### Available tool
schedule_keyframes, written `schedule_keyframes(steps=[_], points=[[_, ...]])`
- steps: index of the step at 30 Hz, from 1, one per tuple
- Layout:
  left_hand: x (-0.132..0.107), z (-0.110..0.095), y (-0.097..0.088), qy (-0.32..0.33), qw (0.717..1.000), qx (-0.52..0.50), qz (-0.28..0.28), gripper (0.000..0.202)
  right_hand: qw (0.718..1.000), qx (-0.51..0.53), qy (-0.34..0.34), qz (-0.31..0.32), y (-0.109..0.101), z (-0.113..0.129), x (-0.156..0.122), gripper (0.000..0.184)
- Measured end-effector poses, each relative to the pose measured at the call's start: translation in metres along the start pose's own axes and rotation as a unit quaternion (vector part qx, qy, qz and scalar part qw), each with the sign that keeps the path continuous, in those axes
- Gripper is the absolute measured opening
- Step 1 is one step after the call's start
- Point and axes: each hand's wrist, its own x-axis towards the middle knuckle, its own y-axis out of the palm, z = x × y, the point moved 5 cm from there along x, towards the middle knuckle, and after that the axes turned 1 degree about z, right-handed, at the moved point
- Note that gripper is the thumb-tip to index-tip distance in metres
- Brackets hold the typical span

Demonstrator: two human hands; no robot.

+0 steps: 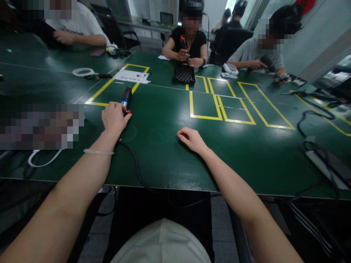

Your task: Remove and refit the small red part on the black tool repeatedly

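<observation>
Two hands of the wearer are on the green table: one left hand and one right hand. One electric screwdriver lies flat on the table just ahead of the left hand, left of centre and beside the corner of a yellow outline, its length pointing away from the wearer. The left hand is closed over the tool's near end, with the thumb against an orange-red part there. The right hand rests on the bare surface well apart from the tool, loosely curled rather than clenched, gripping nothing. The tool has a dark slim barrel, one blue band and a short silvery section ahead of the orange-red part. One black cable runs from under the left hand in a curve to the near table edge. One thin clear bracelet circles the left wrist. At least five yellow tape outlines are marked on the table top. One black tray sits at the far side, one white sheet lies within the left outline, and one white ring lies further left. Three other people sit at the table: one at far left, one opposite holding a second tool upright above the tray, and one at right holding a dark tool.
</observation>
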Motion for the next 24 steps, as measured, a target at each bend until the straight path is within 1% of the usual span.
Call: schedule_keyframes(steps=[2,4,8,12,15,18,20,21,24], points=[[0.0,-0.001,0.0,0.009,1.0,-0.006,0.0,0.063,1.0,0.0,-0.002,-0.001,0.0,0.0,0.0,0.015],[-0.001,-0.001,0.0,0.007,1.0,-0.014,-0.004,0.063,1.0,0.0,-0.002,-0.001,0.0,0.0,0.0,0.015],[0.0,-0.002,0.001,-0.011,0.999,-0.037,-0.017,0.048,1.0,0.001,0.001,0.004,0.0,-0.001,0.0,0.015],[0.003,0.001,0.001,-0.009,0.998,-0.038,-0.048,0.036,1.0,0.003,-0.005,0.003,0.0,-0.001,0.0,0.015],[0.005,0.001,-0.001,0.02,0.996,-0.056,-0.073,0.033,1.0,0.003,-0.007,0.002,0.0,0.0,0.0,0.015],[0.001,-0.009,-0.002,0.06,0.99,-0.099,-0.081,0.032,1.0,0.006,-0.004,0.004,0.001,-0.001,0.0,0.015],[-0.006,-0.024,-0.001,0.086,0.984,-0.145,-0.056,0.033,1.0,0.01,-0.002,0.004,0.001,-0.001,0.0,0.015],[-0.012,-0.035,0.001,0.102,0.979,-0.174,-0.029,0.034,1.0,0.014,-0.001,0.003,0.001,-0.001,0.0,0.014],[-0.035,-0.077,0.007,0.171,0.946,-0.26,0.086,0.035,0.999,0.037,0.009,-0.001,0.001,0.0,0.001,0.014]])
